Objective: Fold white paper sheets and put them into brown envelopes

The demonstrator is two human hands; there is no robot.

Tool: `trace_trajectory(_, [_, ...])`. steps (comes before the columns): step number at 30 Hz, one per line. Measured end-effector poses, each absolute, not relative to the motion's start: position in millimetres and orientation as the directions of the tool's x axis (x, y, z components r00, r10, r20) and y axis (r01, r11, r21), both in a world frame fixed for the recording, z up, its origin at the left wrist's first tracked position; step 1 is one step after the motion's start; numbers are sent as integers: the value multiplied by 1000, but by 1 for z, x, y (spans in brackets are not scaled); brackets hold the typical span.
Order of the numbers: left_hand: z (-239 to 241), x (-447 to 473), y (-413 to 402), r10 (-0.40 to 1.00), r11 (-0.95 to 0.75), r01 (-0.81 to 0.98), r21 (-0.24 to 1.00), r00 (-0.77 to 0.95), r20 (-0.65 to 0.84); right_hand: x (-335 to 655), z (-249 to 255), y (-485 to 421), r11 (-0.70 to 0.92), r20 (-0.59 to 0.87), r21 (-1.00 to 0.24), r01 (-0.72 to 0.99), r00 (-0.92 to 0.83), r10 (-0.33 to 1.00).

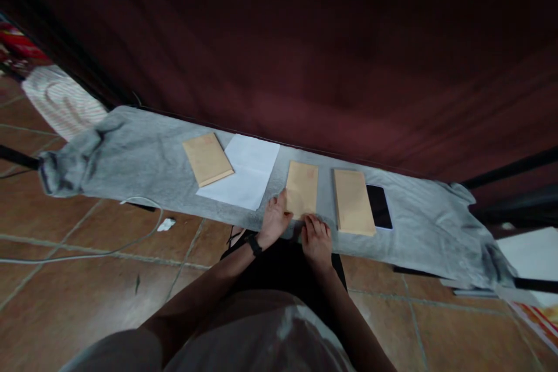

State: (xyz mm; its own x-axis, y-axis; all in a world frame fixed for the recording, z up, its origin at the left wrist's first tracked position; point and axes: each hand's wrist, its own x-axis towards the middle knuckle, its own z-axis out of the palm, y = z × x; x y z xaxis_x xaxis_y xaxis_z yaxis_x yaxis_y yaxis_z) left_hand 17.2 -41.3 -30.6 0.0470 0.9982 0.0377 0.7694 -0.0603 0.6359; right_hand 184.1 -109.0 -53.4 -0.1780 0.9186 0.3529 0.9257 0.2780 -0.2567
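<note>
A brown paper envelope [302, 186] lies flat on the grey cloth in front of me. My left hand [274, 220] is closed at its lower left edge, thumb and fingers against the paper. At the bottom edge of the same envelope, the curled fingers of my right hand [317, 239] press on the paper. A stack of brown envelopes [354, 201] rests to the right, partly over a dark-screened phone [381, 207]. To the left, another brown envelope stack [208, 158] overlaps white paper sheets [248, 171].
The long narrow table is covered with a grey cloth [143, 157], and a dark red curtain [296, 81] hangs along its far side. A white cable [131, 242] runs over the tiled floor [104, 296] at left. Striped fabric [65, 102] is at far left.
</note>
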Motion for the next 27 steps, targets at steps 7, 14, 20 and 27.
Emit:
trace_trajectory(7, [-25, 34, -41, 978, 205, 35, 978, 15, -206, 173, -31, -99, 184, 253, -181, 966, -136, 958])
trace_trajectory(14, [20, 46, -51, 979, 195, -190, 962, 90, -181, 179, -11, -80, 83, 262, -645, 760, 118, 958])
trace_trajectory(20, [3, 47, -47, 942, 335, -241, 911, 58, -331, 163, -9, -72, -126, -209, -955, -268, 308, 928])
trace_trajectory(27, [-28, 34, -33, 936, 342, -27, 939, 100, -337, 162, -24, -85, -333, -392, -850, -408, 68, 917])
